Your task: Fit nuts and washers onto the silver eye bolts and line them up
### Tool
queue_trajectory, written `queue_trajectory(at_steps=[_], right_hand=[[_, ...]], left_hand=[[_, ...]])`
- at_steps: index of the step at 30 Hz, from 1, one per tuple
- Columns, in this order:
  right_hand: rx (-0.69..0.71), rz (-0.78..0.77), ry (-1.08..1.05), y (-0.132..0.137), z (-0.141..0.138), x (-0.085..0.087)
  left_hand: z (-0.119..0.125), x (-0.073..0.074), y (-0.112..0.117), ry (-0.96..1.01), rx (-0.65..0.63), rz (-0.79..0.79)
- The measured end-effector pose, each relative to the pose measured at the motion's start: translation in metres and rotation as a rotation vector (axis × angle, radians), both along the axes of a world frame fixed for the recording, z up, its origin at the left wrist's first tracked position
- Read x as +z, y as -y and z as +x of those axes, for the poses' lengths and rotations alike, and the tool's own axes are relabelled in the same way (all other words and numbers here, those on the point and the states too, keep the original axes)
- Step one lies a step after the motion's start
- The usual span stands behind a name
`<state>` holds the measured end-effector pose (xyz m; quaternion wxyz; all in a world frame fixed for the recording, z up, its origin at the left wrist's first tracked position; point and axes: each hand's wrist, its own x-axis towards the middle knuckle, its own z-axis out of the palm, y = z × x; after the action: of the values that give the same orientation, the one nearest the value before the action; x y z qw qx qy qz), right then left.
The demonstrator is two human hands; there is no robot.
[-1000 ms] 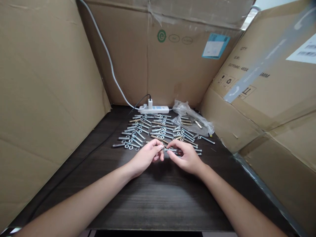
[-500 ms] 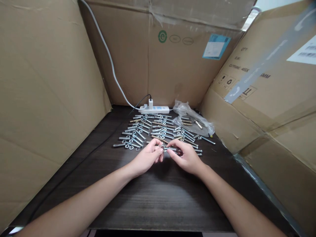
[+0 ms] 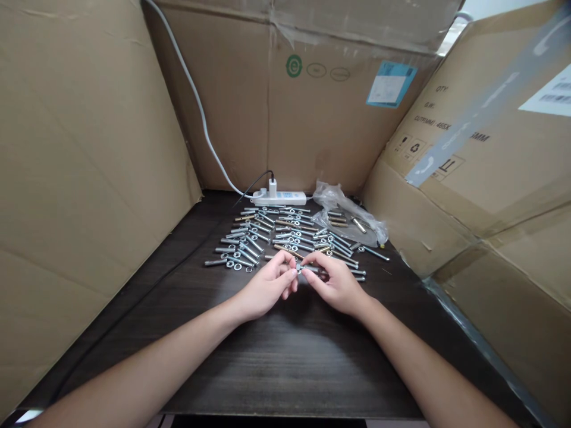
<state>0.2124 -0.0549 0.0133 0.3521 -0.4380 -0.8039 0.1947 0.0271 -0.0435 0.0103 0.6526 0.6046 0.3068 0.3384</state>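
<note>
Thumb and fingers of my left hand (image 3: 269,286) pinch a small silver nut (image 3: 298,268). My right hand (image 3: 338,284) is closed on a silver bolt (image 3: 313,269), whose far part lies under the fingers. Nut and bolt meet between the fingertips, just above the dark table; whether the thread is engaged I cannot tell. Right behind the hands lie rows of silver and brass-coloured bolts (image 3: 297,240), with loose washers and nuts (image 3: 230,264) among them.
A white power strip (image 3: 285,198) with a plugged-in adapter sits at the back. Beside it lies a clear plastic bag (image 3: 372,229) with bolts. A black cable (image 3: 147,291) crosses the table on the left. Cardboard walls (image 3: 312,131) enclose the back and sides.
My left fingertips have shifted slightly to the right and up, and the nut shows more plainly between both hands. My right hand has hardly moved.
</note>
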Motion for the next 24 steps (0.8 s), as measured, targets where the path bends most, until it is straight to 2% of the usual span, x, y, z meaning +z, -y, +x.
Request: queue_trajectory(at_steps=[6, 12, 24], right_hand=[[0.016, -0.001, -0.006, 0.0011, -0.0006, 0.0000], [0.029, 0.024, -0.010, 0.0023, -0.0026, 0.0016], [0.040, 0.024, -0.001, 0.0043, -0.0059, 0.0028]], left_hand=[[-0.0007, -0.0032, -0.0010, -0.033, 0.017, 0.028], [-0.0035, -0.0013, -0.0003, -0.219, 0.029, 0.217], [-0.0048, -0.0071, 0.0007, -0.358, 0.068, 0.451]])
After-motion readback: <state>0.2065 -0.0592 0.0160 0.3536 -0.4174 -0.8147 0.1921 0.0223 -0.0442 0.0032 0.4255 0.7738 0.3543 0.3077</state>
